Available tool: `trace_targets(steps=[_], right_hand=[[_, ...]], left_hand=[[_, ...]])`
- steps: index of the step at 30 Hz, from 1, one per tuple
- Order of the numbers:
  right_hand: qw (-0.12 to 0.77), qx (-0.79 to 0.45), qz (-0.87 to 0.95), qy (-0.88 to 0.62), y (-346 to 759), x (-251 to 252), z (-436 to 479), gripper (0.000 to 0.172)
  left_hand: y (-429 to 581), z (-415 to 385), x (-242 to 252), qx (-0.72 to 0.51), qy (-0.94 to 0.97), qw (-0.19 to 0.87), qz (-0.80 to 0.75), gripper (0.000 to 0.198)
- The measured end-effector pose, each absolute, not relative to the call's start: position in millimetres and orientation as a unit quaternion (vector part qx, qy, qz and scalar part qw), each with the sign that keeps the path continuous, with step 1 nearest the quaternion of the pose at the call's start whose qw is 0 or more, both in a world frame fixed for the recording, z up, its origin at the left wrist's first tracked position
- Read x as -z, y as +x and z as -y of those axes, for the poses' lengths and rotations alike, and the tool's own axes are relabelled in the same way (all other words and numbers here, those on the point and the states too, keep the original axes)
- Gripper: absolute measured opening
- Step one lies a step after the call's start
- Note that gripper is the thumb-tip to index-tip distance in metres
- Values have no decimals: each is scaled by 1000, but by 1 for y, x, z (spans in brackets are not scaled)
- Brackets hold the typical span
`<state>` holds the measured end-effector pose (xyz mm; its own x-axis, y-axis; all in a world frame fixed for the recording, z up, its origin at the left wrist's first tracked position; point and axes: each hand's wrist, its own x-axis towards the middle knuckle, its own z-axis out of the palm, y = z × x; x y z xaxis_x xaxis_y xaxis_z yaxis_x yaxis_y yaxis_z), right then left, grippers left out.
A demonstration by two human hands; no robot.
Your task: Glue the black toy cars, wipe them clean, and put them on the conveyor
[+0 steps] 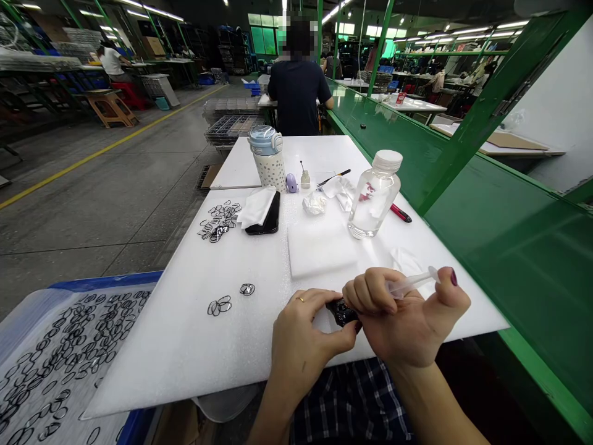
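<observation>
Hidden, cut off, blurred

The dark clump (341,313) sits largely behind the right hand's fingers (368,290), its shape impossible to tell; the plastic dropper's (410,283) tip vanishes behind them too; the blue-rimmed tray (99,283) of black rings (55,364) runs off the lower left edge; the co-worker's head (299,37) is blurred.

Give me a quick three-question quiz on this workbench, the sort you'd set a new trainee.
1. Which hand wears the gold ring?
2. True or false: the white tissue lies on the black phone.
3. What does the right hand hold: A) a pen, B) a dropper, C) a spoon?

Key: 1. The left hand. 2. True. 3. B.
</observation>
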<state>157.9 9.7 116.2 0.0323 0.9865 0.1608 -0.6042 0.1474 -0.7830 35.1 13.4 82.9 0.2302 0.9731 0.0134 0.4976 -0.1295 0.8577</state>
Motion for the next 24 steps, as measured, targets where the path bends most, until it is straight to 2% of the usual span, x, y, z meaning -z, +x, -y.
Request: trace_targets(steps=[24], right_hand=[[686,-556,362,-299,156,-118,-6,60]], left_hand=[[34,-14,-80,-307,688,376,-539,28]])
